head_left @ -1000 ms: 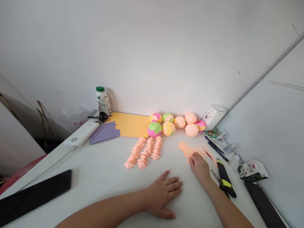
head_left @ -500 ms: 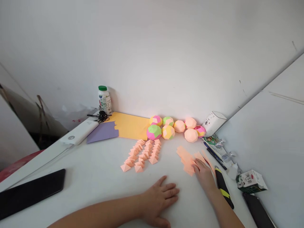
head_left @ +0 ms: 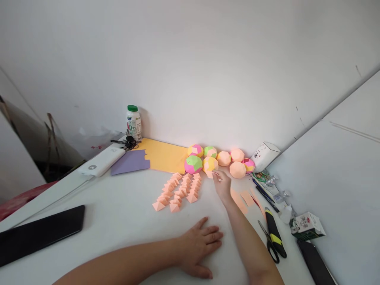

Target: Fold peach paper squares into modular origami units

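My left hand [head_left: 202, 248] lies flat on the table with its fingers spread, holding nothing. Higher up, my right hand [head_left: 222, 186] is closed in a pinch at the front of a yellow faceted paper ball [head_left: 210, 163]. A small peach paper piece [head_left: 209, 173] shows at its fingertips, partly covered by the fingers. Left of that hand, folded peach paper pyramids [head_left: 175, 194] lie in three overlapping rows. Flat peach paper pieces [head_left: 238, 200] rest beside my right forearm, which hides some of them. A green and pink paper ball [head_left: 193, 164] stands behind the rows.
More paper balls [head_left: 237, 169] line the wall. Scissors [head_left: 269, 243] and a black-yellow utility knife [head_left: 274, 233] lie at right, near pens [head_left: 267, 198] and a small carton [head_left: 307, 225]. Yellow sheet [head_left: 166, 156], purple sheet [head_left: 129, 162], power bank [head_left: 102, 161], bottle [head_left: 134, 122] and phone [head_left: 41, 225] occupy the left.
My right hand has moved from the flat peach papers up and left to the yellow ball, with a peach piece at its fingertips. The scissors now show. My left hand stays put.
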Motion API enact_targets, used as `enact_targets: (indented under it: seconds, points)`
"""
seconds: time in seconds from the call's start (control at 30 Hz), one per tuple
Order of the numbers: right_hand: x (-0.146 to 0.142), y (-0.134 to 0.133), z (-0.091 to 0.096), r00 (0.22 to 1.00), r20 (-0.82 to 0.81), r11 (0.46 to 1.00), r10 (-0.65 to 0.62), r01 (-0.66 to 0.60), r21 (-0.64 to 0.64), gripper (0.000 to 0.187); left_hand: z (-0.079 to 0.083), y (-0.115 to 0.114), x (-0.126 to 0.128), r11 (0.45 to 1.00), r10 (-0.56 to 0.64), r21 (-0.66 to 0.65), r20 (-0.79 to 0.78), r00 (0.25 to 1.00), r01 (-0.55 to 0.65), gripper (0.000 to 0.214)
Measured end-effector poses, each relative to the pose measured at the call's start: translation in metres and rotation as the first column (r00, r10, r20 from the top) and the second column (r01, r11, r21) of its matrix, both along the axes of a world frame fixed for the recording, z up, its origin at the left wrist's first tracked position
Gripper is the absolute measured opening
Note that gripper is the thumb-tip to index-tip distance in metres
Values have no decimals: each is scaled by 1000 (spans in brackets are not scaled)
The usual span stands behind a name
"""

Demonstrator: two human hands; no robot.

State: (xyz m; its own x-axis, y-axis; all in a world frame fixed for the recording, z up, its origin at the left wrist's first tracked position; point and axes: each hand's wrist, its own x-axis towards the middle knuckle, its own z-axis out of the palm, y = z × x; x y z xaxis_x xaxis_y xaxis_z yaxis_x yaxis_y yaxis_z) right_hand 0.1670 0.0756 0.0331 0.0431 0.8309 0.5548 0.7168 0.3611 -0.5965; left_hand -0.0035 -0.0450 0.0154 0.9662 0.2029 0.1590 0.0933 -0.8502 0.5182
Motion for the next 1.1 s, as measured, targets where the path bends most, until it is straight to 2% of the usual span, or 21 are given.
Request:
enact_targets:
  seconds: [0.1,0.2,0.37,0.47,0.6,0.77,1.0,1.1]
  points:
    - [-13,12,-20,999,14,998,43,-42,-39,20,-3,0,0,1000,6,2,20,1000,-6,73]
    - [-11,8,-30,999,-5,997,50,-50,-63,23,-3,1,0,999,6,-41,28,1000,-5,73]
    - [-14,-6,-17,988,-130,995,88,-94,-38,22,1,2,0,997,2,-80,26,1000,0,72]
    - [-22,-11,-11,980,-149,990,134,-137,-11,19,1,2,0,997,7,-72,27,1000,-5,72]
    - [-24,-10,-19,973,-126,980,196,-197,2,20,0,2,0,998,5,-61,25,1000,-3,72]
    - [-20,-7,-31,983,-105,986,153,-160,-56,19,0,2,0,999,1,-41,24,1000,0,73]
    - [-25,-17,-10,974,-123,981,193,-195,-11,18,-2,2,-1,999,5,-46,30,1000,-4,74]
    - [-27,-21,-7,967,-113,973,229,-230,1,16,-2,2,-1,999,4,-52,23,1000,-3,75]
